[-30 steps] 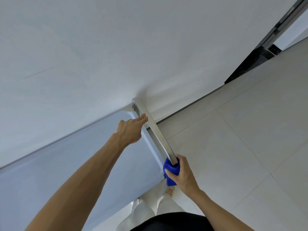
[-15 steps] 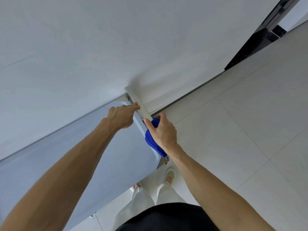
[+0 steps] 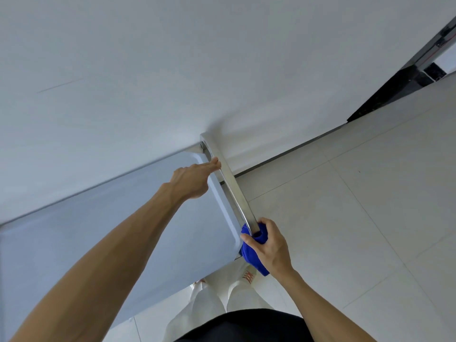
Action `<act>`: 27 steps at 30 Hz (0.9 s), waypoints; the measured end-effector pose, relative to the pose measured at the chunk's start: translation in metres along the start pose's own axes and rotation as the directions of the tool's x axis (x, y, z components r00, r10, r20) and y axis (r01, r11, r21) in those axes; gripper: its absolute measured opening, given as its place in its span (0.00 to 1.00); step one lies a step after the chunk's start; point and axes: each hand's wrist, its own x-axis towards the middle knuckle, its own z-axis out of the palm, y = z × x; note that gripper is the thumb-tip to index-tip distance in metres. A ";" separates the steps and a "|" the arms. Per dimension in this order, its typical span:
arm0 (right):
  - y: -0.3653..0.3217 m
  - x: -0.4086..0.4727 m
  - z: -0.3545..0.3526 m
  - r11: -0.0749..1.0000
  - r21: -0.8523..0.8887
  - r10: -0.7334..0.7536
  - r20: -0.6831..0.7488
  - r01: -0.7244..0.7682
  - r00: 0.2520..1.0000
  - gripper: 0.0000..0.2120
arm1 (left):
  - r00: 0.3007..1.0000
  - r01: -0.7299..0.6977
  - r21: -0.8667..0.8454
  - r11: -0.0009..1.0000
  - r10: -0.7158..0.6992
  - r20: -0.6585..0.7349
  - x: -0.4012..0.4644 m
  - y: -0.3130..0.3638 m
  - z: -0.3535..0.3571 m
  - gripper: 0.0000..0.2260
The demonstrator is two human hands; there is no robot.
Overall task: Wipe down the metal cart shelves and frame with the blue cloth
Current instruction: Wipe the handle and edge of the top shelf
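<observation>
At frame centre, right hand [image 3: 274, 245] clamps blue cloth [image 3: 254, 253] round the cart handle [image 3: 234, 193], left hand [image 3: 195, 178] open-fingered steadying; next, slide upward.

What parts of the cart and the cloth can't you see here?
- Head view: lower shelves and legs, hidden beneath the top shelf.
- Handle bar: near end wrapped by the blue cloth.
- Cloth: mostly covered by the right hand.
- Left hand: fingertips hidden behind the bar.
</observation>
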 end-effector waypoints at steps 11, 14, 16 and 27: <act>-0.149 0.139 0.017 0.988 -0.147 -0.051 0.018 0.053 0.999 0.30 | 0.922 0.090 -0.864 0.495 -0.369 -0.116 -0.039 -0.027 0.024 0.20; -0.179 0.164 0.025 0.989 -0.134 -0.062 0.026 0.065 0.998 0.30 | 0.909 0.090 -0.908 0.410 -0.406 -0.093 -0.056 -0.021 0.039 0.16; -0.180 0.166 0.021 0.992 -0.090 -0.076 0.076 0.083 0.994 0.30 | 0.921 0.107 -0.921 0.374 -0.385 -0.050 -0.062 -0.012 0.052 0.13; -0.168 0.172 0.028 0.901 -0.419 -0.009 0.239 0.111 0.971 0.28 | 0.975 0.182 -0.956 0.232 -0.166 0.146 -0.048 0.051 0.095 0.11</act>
